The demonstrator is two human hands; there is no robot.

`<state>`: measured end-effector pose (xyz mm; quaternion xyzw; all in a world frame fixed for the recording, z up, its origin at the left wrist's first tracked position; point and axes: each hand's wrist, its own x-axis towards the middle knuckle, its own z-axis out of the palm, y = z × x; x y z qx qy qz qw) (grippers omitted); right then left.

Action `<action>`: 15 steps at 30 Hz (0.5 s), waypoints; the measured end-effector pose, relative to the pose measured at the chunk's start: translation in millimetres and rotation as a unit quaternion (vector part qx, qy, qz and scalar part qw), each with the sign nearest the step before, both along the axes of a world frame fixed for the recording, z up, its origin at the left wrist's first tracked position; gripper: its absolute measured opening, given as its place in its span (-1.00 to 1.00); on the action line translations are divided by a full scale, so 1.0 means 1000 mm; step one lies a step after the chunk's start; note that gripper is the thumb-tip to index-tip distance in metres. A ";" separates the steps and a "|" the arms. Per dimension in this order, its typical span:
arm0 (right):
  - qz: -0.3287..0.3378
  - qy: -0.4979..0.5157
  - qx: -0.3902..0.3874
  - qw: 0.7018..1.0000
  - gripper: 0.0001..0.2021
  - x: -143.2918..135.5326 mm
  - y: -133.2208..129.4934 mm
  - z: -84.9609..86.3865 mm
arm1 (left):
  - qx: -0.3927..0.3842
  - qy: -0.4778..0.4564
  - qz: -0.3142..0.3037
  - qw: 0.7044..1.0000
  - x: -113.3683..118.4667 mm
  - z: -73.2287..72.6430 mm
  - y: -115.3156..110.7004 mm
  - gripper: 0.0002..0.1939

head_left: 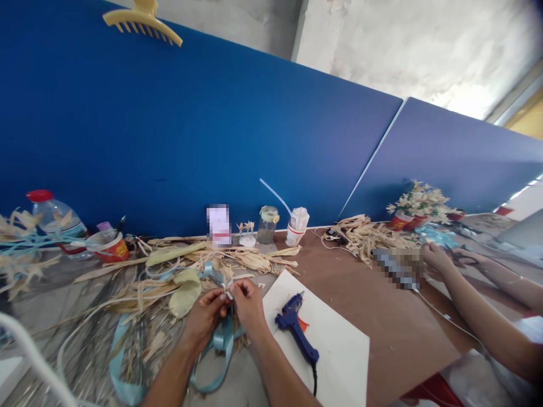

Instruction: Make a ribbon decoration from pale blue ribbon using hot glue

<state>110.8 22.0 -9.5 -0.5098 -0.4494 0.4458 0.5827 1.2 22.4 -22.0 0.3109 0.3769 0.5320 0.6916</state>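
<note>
My left hand (211, 308) and my right hand (247, 299) meet at the lower middle of the head view, fingers pinched on a small whitish piece (229, 290) between the fingertips. Its exact shape is hard to make out. Light blue ribbon (223, 338) hangs below and loops between my wrists. Dried husks (250, 260) lie just beyond my fingers, with a rounded pale husk (185, 293) left of them. To the right, a blue glue gun (299, 330) rests on a white board (339, 345).
Along the blue partition (203, 124) stand a red-capped bottle (61, 217), a red cup (110, 249), a jar (267, 226) and a paper cup (296, 232). At the right, another person's hands (436, 260) work near scissors (466, 259) and potted flowers (419, 206). A white cable crosses the left.
</note>
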 end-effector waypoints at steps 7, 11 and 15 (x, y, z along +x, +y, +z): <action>-0.006 0.024 0.006 1.000 -0.88 -0.001 0.001 -0.003 | -0.001 0.020 0.010 1.000 0.001 0.001 0.000 -0.71; 0.001 0.032 0.009 0.999 -0.80 -0.001 0.002 -0.004 | 0.001 0.021 0.036 0.999 0.002 0.000 0.000 -0.70; 0.000 0.065 -0.002 0.998 -0.75 -0.004 0.002 -0.011 | -0.008 0.020 0.080 0.997 0.001 0.003 0.000 -0.65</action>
